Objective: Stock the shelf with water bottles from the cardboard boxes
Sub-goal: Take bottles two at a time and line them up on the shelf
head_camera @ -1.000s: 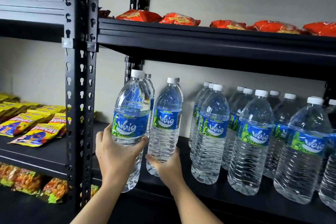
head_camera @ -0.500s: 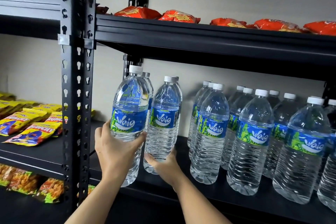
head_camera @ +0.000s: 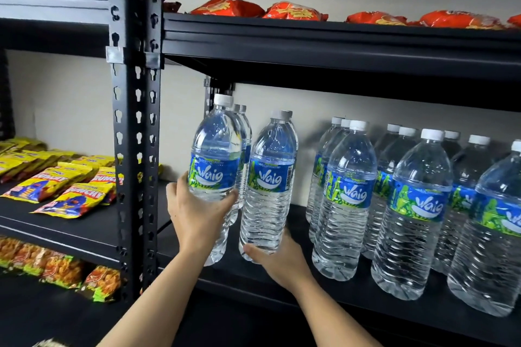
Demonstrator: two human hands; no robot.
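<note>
Head view: black metal shelf (head_camera: 282,270) against a pale wall, perforated upright (head_camera: 135,135) at its left end. Left hand (head_camera: 197,211), fingers wrapped round the left bottle (head_camera: 214,166) below its label, bottle at the shelf's front left corner. Right hand (head_camera: 277,258) cups the base of the right bottle (head_camera: 270,186), just beside it. Open gap, then the stocked bottles (head_camera: 408,205) in rows to the right, last one cut off. Bottles behind the held pair mostly hidden. Red snack bags (head_camera: 293,11) above; yellow packets (head_camera: 70,200) left.
</note>
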